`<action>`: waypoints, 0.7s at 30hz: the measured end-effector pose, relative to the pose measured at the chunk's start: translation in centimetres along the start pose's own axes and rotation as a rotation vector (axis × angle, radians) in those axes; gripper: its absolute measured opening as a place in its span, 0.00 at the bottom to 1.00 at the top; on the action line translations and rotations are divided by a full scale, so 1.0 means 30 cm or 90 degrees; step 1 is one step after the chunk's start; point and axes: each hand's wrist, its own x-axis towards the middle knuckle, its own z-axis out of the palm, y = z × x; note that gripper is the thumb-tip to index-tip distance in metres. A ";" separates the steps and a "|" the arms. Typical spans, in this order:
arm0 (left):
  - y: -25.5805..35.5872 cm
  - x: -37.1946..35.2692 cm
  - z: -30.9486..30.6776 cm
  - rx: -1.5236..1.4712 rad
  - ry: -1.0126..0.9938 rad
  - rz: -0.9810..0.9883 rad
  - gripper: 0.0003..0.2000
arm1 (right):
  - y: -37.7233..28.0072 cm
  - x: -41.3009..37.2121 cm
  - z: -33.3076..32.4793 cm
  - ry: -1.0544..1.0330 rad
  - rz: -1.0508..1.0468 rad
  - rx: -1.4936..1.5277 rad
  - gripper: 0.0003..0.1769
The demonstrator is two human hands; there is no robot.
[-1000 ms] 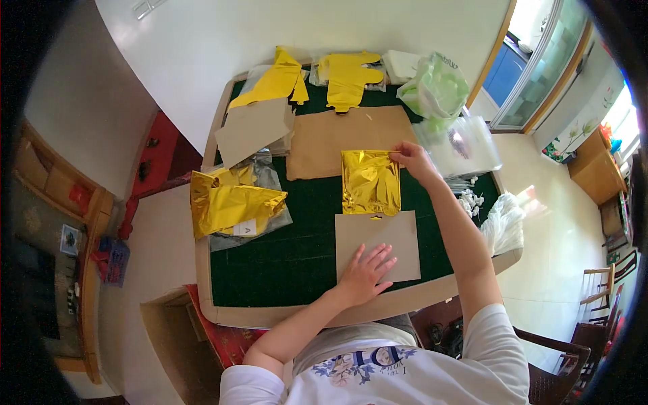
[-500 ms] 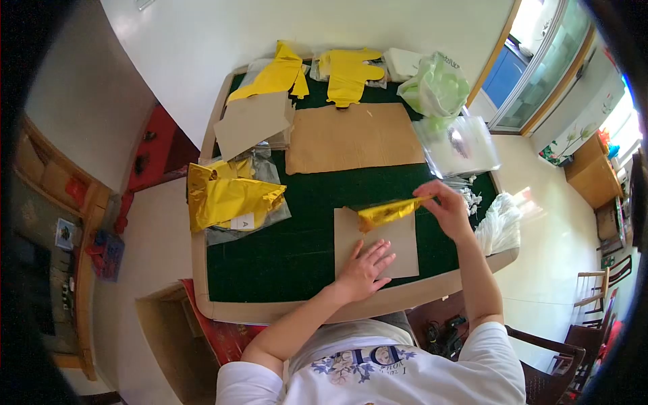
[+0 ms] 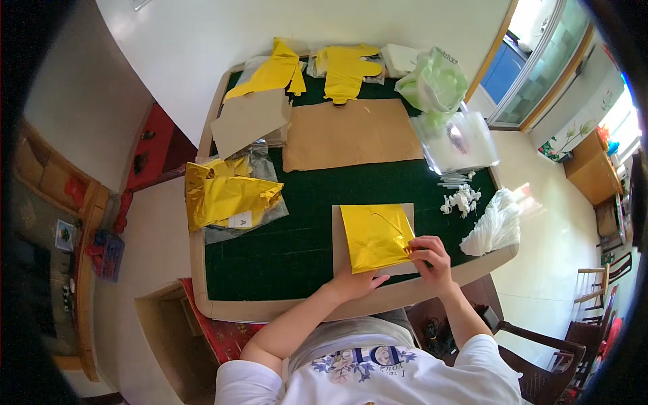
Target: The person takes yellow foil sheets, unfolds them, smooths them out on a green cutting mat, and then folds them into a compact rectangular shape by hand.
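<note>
A gold foil sheet (image 3: pixel 374 236) lies over a grey-brown cardboard piece (image 3: pixel 339 250) near the front edge of the green table (image 3: pixel 270 270). My right hand (image 3: pixel 429 260) is closed on the foil's lower right edge, fingertips pressed together. At the foil's lower edge is my left hand (image 3: pixel 358 283), its fingers partly hidden beneath the foil and its thumb pointing right. Crumpled gold foil (image 3: pixel 233 196) rests on a clear bag at the left.
Behind are a brown cardboard sheet (image 3: pixel 351 135), stacked grey card (image 3: pixel 248 121), yellow cut-outs (image 3: pixel 346 71) and a green-white bag (image 3: pixel 435 84). Clear plastic sleeves (image 3: pixel 459 145), small white pieces (image 3: pixel 462 199) and a white bundle (image 3: pixel 493 226) lie on the right.
The gold foil has come down flat over the cardboard, opened out. My right hand has moved down and toward me with its edge; my left hand has slid slightly toward me, under the foil's edge.
</note>
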 end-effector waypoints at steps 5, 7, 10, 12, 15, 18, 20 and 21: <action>0.005 0.002 -0.016 0.010 -0.038 -0.021 0.27 | 0.000 -0.036 0.028 -0.004 0.017 -0.011 0.12; -0.006 0.005 -0.013 -0.003 -0.055 -0.024 0.28 | -0.008 -0.031 0.034 0.001 0.028 -0.012 0.11; 0.020 0.002 -0.039 0.037 -0.063 -0.019 0.29 | 0.006 -0.028 0.043 0.024 0.052 0.016 0.10; 0.004 0.015 -0.036 0.029 -0.018 0.041 0.29 | 0.027 0.011 0.042 0.065 0.094 0.049 0.09; 0.017 0.016 -0.051 0.127 0.065 0.110 0.31 | 0.072 0.155 0.032 0.130 0.205 0.142 0.04; 0.014 0.024 -0.042 0.156 0.058 0.121 0.32 | 0.230 0.396 0.038 0.144 0.224 0.188 0.05; 0.012 0.019 -0.043 0.179 0.058 0.118 0.32 | 0.349 0.565 0.064 0.086 0.297 0.190 0.08; 0.014 0.018 -0.045 0.183 0.045 0.111 0.32 | 0.384 0.622 0.081 0.050 0.322 0.164 0.09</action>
